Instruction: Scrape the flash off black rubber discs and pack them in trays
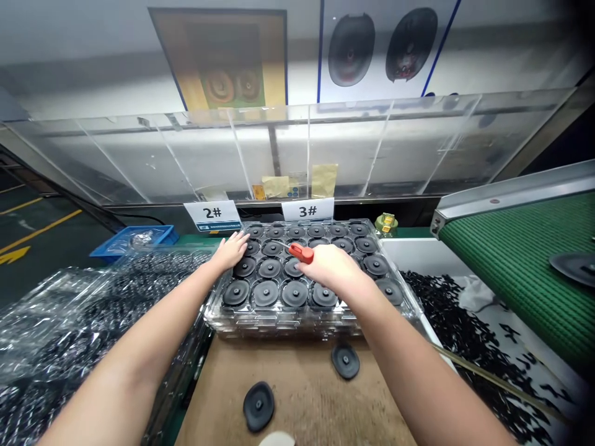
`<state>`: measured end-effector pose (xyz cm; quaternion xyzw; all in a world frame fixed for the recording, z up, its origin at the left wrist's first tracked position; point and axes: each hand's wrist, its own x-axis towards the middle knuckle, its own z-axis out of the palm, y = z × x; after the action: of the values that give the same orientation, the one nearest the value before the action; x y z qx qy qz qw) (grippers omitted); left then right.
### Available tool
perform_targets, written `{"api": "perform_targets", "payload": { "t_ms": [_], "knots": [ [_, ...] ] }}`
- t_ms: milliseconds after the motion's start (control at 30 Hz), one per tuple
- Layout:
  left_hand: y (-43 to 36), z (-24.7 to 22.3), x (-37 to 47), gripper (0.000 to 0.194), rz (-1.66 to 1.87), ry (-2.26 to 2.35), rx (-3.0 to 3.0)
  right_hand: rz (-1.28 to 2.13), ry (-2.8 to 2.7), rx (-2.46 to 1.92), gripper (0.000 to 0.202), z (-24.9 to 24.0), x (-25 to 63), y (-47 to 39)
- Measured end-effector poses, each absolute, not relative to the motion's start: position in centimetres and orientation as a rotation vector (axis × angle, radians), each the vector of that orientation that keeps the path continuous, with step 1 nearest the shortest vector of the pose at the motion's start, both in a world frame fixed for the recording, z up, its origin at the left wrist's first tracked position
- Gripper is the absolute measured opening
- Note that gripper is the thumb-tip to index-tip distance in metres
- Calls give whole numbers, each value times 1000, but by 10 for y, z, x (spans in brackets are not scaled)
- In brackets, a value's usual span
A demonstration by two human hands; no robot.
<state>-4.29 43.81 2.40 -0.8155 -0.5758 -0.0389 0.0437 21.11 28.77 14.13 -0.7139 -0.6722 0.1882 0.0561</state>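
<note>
The person's right hand (332, 266) is closed around a red-handled tool (302, 253), whose thin metal shaft points leftward over the back rows of black oval discs (266, 293) seated in a clear plastic tray (279, 323); whether the tip touches a disc cannot be told. The left hand (231, 251) lies with its fingers extended and slightly apart at the tray's left edge, beside the leftmost column. The tray tops a stack of similar ones on the brown table (316, 412), each disc carrying a small raised hub at its centre. In front of the stack two loose discs lie on the table, one (345, 361) near the tray and the other (258, 407) farther forward and to the left. More clear trays (93, 322) are piled on the left, near a blue bin (168, 236). On the right, small black pieces (465, 337) lie heaped beside a green conveyor belt (515, 260) that bears another disc (574, 267). Behind the stack stand cards marked "2#" (212, 215) and "3#" (308, 210).
</note>
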Motion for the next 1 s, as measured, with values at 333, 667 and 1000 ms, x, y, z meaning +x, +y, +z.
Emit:
{"api": "perform_targets", "payload": {
  "t_ms": [333, 667, 1000],
  "knots": [
    [449, 17, -41, 39, -106, -1761, -2553, 618, -2111, -2169, 34, 134, 200, 292],
    [410, 25, -58, 41, -87, -1622, -2712, 625, -2201, -2158, 31, 126, 188, 283],
    [372, 25, -65, 43, -90, -1608, -2753, 706, -2248, -2158, 32, 122, 178, 266]
  ]
}}
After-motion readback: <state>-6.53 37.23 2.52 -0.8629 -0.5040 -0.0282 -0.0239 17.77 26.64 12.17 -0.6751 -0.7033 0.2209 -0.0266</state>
